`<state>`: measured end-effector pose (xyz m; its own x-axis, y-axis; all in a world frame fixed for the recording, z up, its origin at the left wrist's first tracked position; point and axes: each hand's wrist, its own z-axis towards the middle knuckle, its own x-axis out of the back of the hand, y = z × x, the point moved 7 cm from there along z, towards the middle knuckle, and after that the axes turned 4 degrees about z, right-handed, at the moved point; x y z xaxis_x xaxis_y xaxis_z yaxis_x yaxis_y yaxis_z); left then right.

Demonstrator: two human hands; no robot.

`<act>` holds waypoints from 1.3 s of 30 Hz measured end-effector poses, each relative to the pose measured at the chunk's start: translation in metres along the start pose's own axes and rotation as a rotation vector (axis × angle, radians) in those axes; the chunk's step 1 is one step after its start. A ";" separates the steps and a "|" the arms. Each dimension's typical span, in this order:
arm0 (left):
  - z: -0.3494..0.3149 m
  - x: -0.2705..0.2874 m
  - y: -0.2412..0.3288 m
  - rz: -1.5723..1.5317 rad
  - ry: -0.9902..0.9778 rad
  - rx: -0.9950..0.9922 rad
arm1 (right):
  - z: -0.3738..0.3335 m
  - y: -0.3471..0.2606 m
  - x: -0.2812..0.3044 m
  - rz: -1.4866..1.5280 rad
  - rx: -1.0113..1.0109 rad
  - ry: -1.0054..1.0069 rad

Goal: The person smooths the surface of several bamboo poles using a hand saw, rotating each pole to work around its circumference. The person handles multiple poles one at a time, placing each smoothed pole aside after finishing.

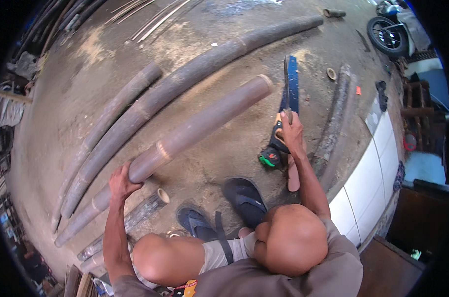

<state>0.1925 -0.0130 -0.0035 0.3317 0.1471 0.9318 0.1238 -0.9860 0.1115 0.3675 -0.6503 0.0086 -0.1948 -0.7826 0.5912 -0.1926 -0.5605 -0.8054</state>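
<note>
My left hand [121, 183] is closed around the lower end of a thick brown bamboo pole [204, 126], which slants up to the right with a pale ring at its joint. A thinner bamboo length [81, 227] runs on beyond that hand; whether the two are one piece I cannot tell. My right hand [292, 129] grips a knife [286, 84] by its handle, its narrow dark blade pointing away from me. Just behind the knife lies a handsaw [293, 91] with a blue blade and a black-and-tan handle. A black-and-green tape measure [270, 157] sits at the saw's handle.
Past the held pole lie a long curved bamboo pole [185, 74] and a shorter one [111, 109]. A cut bamboo piece [145, 210] is near my sandals [244, 198]. At right are a mottled bamboo pole [336, 114], white tiles [365, 183] and a motorbike wheel [386, 37].
</note>
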 end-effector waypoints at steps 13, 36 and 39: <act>0.058 0.025 0.193 -0.101 0.171 -0.245 | -0.050 -0.042 -0.084 -0.510 0.157 -0.344; 0.019 -0.014 0.159 -0.053 0.047 -0.113 | -0.087 -0.048 -0.087 -1.003 0.675 -0.457; 0.024 -0.020 0.177 -0.086 0.016 -0.144 | -0.018 0.013 -0.007 -0.991 0.535 -0.089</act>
<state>0.2305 -0.1884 -0.0103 0.3104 0.2313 0.9220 0.0152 -0.9710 0.2385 0.3492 -0.6474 -0.0055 -0.1122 0.0670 0.9914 0.2165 -0.9721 0.0902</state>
